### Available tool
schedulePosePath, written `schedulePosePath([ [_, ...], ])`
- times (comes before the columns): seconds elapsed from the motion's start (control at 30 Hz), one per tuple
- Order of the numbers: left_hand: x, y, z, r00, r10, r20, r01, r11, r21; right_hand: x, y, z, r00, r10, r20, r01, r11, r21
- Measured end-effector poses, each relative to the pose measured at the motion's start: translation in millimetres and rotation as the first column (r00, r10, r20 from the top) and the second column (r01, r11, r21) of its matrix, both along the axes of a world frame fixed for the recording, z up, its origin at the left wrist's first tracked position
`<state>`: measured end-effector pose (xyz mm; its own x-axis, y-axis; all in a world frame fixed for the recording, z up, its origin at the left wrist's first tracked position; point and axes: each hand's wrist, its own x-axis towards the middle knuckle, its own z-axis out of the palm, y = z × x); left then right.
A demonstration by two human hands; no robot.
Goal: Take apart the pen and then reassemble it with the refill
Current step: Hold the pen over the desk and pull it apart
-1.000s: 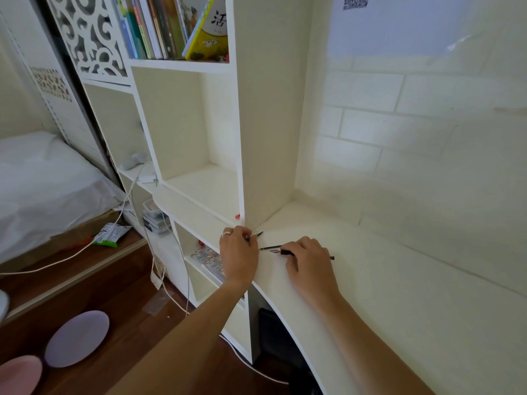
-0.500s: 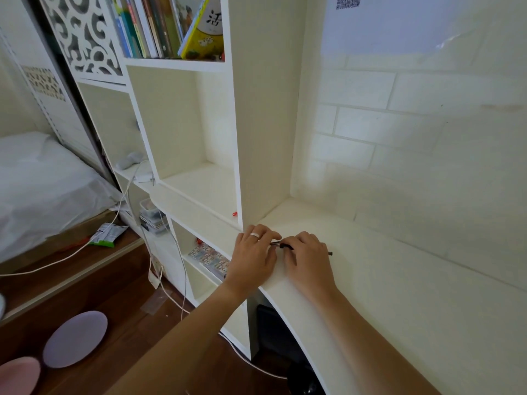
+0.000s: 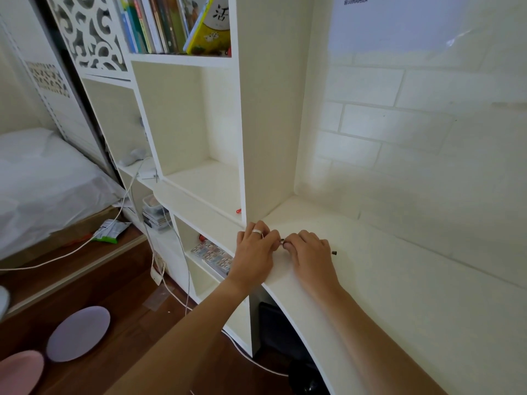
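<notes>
A thin black pen (image 3: 333, 252) lies across the near left corner of the white desk (image 3: 399, 280). My right hand (image 3: 309, 252) covers most of its barrel; only the back end shows past my knuckles, and a short dark bit shows between my hands. My left hand (image 3: 256, 246), with a ring on one finger, pinches the pen's front end, fingertips touching those of my right hand. Whether the small front piece is joined to the barrel is hidden by my fingers.
A white bookshelf (image 3: 242, 138) stands against the desk's left end, with books (image 3: 176, 24) on top. A white brick wall (image 3: 399, 124) runs behind. Cables (image 3: 171, 252), two round stools (image 3: 78, 333) and a bed (image 3: 42, 181) are to the left, below.
My left hand, which held a small dark piece apart from the pen, has moved right and met my right hand at the pen's front end. The thin tip is now covered.
</notes>
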<state>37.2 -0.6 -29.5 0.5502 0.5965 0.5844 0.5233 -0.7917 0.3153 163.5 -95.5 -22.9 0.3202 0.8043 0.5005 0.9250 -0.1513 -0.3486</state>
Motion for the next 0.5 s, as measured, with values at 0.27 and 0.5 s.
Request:
schedulePosePath([
  [0.27, -1.9, 0.5, -2.2, 1.0, 0.02, 0.019, -0.019, 1.0, -0.017, -3.1, -2.5, 3.6, 0.998, 0.035, -0.051, -0.035, 0.999, 0.009],
  [0.5, -1.7, 0.3, -3.3, 0.999, 0.034, 0.033, -0.033, 0.999, -0.044, -4.7, -4.6, 7.3, 0.995, 0.063, -0.076, -0.063, 0.998, -0.003],
])
